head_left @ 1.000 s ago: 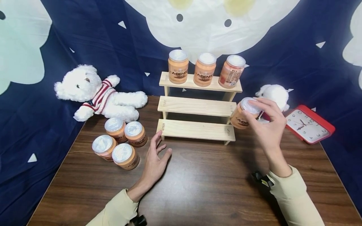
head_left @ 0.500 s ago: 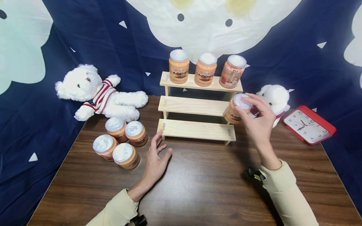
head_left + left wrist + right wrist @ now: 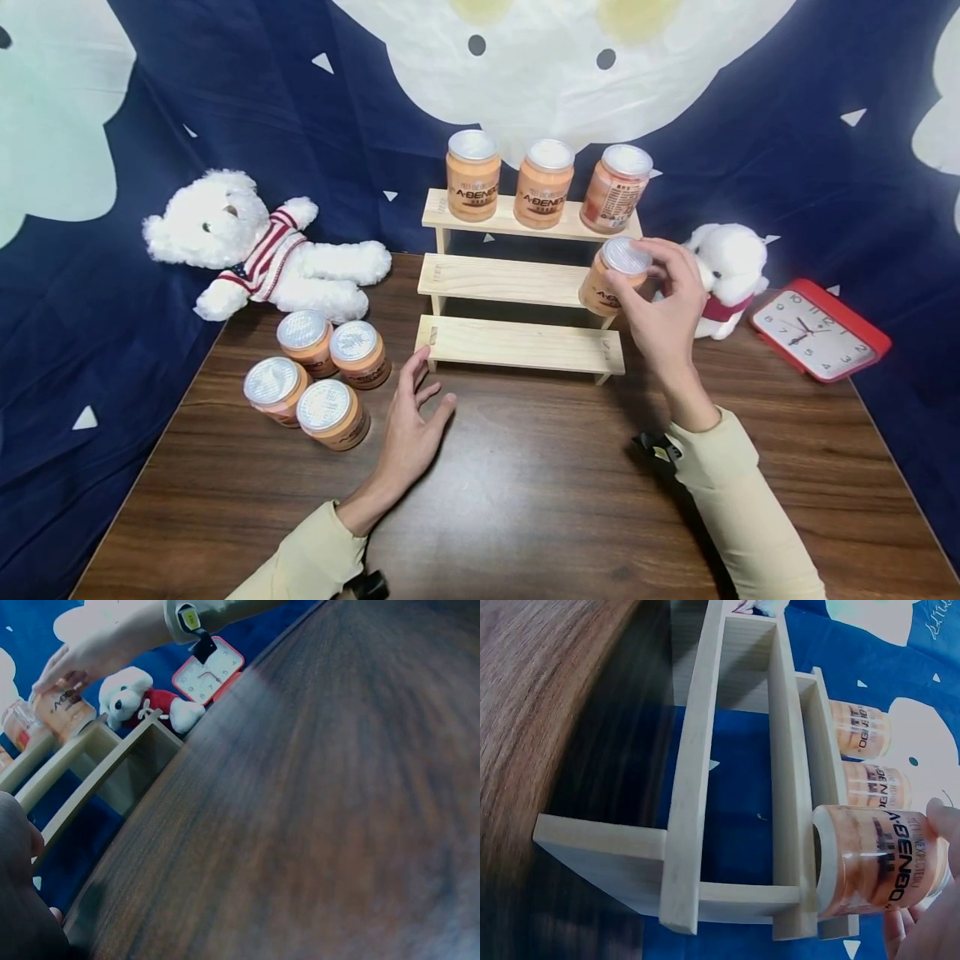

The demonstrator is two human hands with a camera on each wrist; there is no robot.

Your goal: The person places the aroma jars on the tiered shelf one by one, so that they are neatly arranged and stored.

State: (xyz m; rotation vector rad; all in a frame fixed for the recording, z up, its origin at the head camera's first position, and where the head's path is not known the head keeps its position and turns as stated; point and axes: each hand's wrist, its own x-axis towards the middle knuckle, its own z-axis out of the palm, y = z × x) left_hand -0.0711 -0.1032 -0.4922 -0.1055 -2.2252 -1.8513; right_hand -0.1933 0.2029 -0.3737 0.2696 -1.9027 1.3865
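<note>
My right hand (image 3: 670, 312) grips an orange jar (image 3: 609, 283) with a silver lid near its top, thumb on one side and fingers on the other. The jar's base is right at the right end of the middle board (image 3: 510, 279) of a three-step wooden rack. The right wrist view shows the same jar (image 3: 881, 859) with its bottom close over that board. My left hand (image 3: 411, 429) rests near the table, fingers relaxed, a fingertip at the left end of the lowest board (image 3: 517, 344). Three similar jars (image 3: 543, 187) stand on the top board.
Several more jars (image 3: 326, 412) stand grouped left of my left hand. A white teddy bear (image 3: 262, 250) lies behind them. To the right of the rack are a small white plush dog (image 3: 723, 271) and a red clock (image 3: 817, 331). A dark blue patterned cloth (image 3: 345, 142) hangs behind.
My right hand has carried the jar leftward and slightly up, from beside the rack to the right end of the middle board. The left hand has stayed in place.
</note>
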